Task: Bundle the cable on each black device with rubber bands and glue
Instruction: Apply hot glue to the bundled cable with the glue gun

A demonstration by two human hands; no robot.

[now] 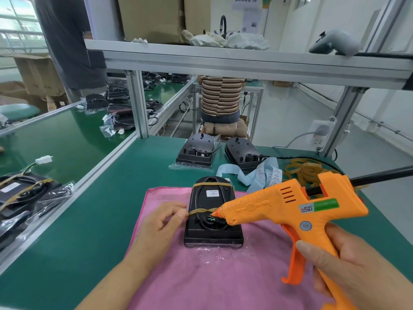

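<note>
black device [213, 233]: left hand [159, 223] pinches its rubber band [201, 210], right hand [350, 269] grips glue gun [279, 206].

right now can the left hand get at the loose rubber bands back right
Probably not directly: the left hand pinches the band on the black device, and the glue gun in the right hand lies across the way to the loose rubber bands.

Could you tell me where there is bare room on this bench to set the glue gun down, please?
The green mat between the pink cloth and the aluminium rail is bare, as is the cloth's near part, in front of the black device. Behind the device it is crowded: label strip, loose rubber bands, two more devices.
</note>
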